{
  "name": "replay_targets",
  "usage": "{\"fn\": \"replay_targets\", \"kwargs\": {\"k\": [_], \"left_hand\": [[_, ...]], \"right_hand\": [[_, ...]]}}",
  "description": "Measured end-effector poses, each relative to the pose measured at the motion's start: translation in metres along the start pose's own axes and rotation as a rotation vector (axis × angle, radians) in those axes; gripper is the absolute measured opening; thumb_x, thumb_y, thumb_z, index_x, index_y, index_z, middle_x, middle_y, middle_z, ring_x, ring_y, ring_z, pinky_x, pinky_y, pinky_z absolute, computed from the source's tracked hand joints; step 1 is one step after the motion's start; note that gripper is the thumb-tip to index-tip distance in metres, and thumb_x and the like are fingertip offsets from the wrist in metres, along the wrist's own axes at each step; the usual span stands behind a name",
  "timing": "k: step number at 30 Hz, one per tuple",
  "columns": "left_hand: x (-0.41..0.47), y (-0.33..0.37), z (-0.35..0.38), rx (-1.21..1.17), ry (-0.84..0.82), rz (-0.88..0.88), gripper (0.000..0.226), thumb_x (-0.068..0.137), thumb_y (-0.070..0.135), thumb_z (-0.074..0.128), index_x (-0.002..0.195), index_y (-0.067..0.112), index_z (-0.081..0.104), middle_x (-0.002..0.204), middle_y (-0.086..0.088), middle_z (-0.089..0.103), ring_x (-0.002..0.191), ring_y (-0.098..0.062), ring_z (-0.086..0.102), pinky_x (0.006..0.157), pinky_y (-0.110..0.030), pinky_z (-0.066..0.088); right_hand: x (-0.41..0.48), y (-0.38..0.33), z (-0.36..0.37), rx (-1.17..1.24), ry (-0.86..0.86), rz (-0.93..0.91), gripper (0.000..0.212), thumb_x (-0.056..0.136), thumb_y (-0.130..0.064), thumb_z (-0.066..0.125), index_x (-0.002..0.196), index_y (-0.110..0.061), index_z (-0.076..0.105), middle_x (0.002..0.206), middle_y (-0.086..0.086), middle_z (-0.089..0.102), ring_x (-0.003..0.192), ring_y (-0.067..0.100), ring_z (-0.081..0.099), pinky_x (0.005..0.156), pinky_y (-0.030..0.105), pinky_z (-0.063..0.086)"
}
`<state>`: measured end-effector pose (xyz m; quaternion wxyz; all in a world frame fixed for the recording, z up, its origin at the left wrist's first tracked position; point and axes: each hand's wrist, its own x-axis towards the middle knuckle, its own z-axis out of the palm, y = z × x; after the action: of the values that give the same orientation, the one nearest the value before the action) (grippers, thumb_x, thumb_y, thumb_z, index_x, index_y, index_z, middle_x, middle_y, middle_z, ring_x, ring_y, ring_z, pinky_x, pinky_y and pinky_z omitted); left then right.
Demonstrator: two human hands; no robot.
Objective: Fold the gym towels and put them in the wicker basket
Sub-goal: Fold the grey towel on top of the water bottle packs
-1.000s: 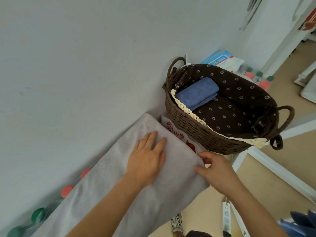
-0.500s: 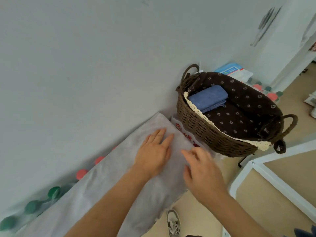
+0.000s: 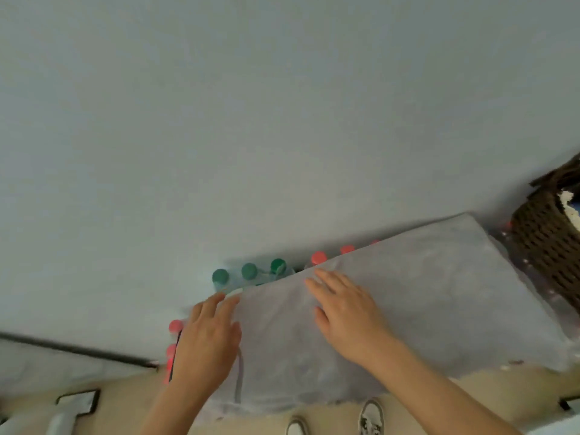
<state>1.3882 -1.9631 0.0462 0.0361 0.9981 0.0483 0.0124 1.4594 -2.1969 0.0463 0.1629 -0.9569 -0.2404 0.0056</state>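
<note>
A grey gym towel (image 3: 439, 302) lies spread flat on a raised surface against the wall. My left hand (image 3: 208, 340) rests flat on the towel's left edge, fingers apart. My right hand (image 3: 345, 306) lies flat on the towel's middle, fingers spread. The dark wicker basket (image 3: 546, 246) with a lace-trimmed liner stands at the far right edge, only its left side showing. What lies inside the basket is out of view.
Bottles with green caps (image 3: 249, 271) and red caps (image 3: 318, 257) stand between the towel and the grey wall (image 3: 282, 120). More red caps (image 3: 175, 326) sit left of my left hand. My shoes (image 3: 372, 419) and beige floor (image 3: 125, 400) show below.
The view swung left, so the basket slid to the right edge. Both hands moved leftwards along the towel; my left hand now sits at its left end, my right at its middle.
</note>
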Motion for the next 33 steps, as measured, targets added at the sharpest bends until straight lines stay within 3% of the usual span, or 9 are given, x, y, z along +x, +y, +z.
{"fn": "replay_targets", "kwargs": {"k": [3,7,10,12,16,22,24,27,33], "left_hand": [[-0.005,-0.027,0.011,-0.145,-0.046,-0.149,0.042,0.080,0.031,0.041,0.114,0.018,0.062,0.106,-0.006,0.061,0.089,-0.031,0.059,0.077,-0.039,0.052],[0.002,-0.037,0.009,-0.439,-0.071,-0.348,0.038,0.090,0.031,0.056,0.126,0.020,0.055,0.107,-0.003,0.059,0.092,-0.018,0.058,0.078,-0.028,0.043],[0.009,-0.039,0.002,-0.574,-0.134,-0.466,0.034,0.090,0.032,0.060,0.122,0.023,0.055,0.088,0.006,0.062,0.071,0.002,0.046,0.056,-0.014,0.035],[0.012,-0.043,0.000,-0.596,-0.119,-0.492,0.027,0.087,0.033,0.065,0.112,0.024,0.060,0.080,0.009,0.063,0.068,0.001,0.050,0.055,-0.012,0.035],[0.018,-0.053,0.000,-0.590,-0.087,-0.436,0.014,0.083,0.036,0.068,0.084,0.023,0.063,0.091,0.009,0.057,0.077,-0.007,0.054,0.065,-0.019,0.039],[0.061,-0.071,-0.014,-0.737,0.075,-0.422,0.016,0.087,0.026,0.065,0.081,0.017,0.052,0.066,0.009,0.056,0.058,-0.003,0.050,0.050,-0.008,0.037],[0.077,-0.078,-0.011,-0.755,0.108,-0.454,0.012,0.088,0.025,0.064,0.088,0.019,0.053,0.073,0.010,0.059,0.065,-0.003,0.054,0.052,-0.011,0.034],[0.083,-0.087,0.006,-0.822,0.070,-0.533,0.013,0.087,0.025,0.063,0.094,0.022,0.052,0.082,0.004,0.062,0.069,-0.011,0.056,0.059,-0.024,0.044],[0.053,-0.092,0.017,-1.166,-0.165,-0.760,0.044,0.087,0.039,0.062,0.121,0.022,0.040,0.097,-0.004,0.064,0.081,-0.017,0.065,0.070,-0.032,0.053]], "right_hand": [[0.024,-0.031,0.017,0.023,-0.030,-0.050,0.043,0.081,-0.026,0.051,0.123,-0.020,0.060,0.129,0.002,0.060,0.109,0.026,0.060,0.075,0.041,0.056],[0.052,-0.050,0.034,0.053,-0.123,-0.057,0.044,0.093,-0.014,0.046,0.137,-0.018,0.048,0.135,0.003,0.051,0.111,0.031,0.052,0.087,0.042,0.048],[0.065,-0.053,0.043,0.051,-0.165,-0.019,0.029,0.095,-0.017,0.047,0.121,-0.018,0.059,0.119,0.005,0.054,0.104,0.030,0.056,0.083,0.043,0.050],[0.070,-0.054,0.044,0.060,-0.191,0.001,0.019,0.096,-0.022,0.048,0.107,-0.016,0.063,0.111,0.005,0.053,0.096,0.029,0.059,0.078,0.043,0.050],[0.079,-0.057,0.039,0.067,-0.151,0.027,0.013,0.094,-0.024,0.052,0.096,-0.015,0.062,0.103,0.005,0.054,0.087,0.030,0.060,0.073,0.043,0.049],[0.102,-0.068,0.036,0.139,0.093,0.123,0.003,0.084,-0.014,0.062,0.081,-0.012,0.062,0.083,0.012,0.064,0.075,0.036,0.062,0.060,0.041,0.048],[0.109,-0.075,0.037,0.120,0.109,0.150,0.007,0.085,-0.015,0.059,0.089,-0.011,0.063,0.088,0.014,0.065,0.079,0.037,0.063,0.063,0.042,0.049],[0.102,-0.089,0.045,-0.009,-0.033,0.145,0.032,0.090,-0.025,0.052,0.119,-0.014,0.057,0.109,0.013,0.064,0.103,0.034,0.058,0.080,0.040,0.049],[0.074,-0.107,0.060,-0.076,-0.186,0.156,0.053,0.094,-0.039,0.042,0.143,-0.024,0.036,0.150,0.008,0.036,0.142,0.025,0.026,0.106,0.043,0.033]]}}
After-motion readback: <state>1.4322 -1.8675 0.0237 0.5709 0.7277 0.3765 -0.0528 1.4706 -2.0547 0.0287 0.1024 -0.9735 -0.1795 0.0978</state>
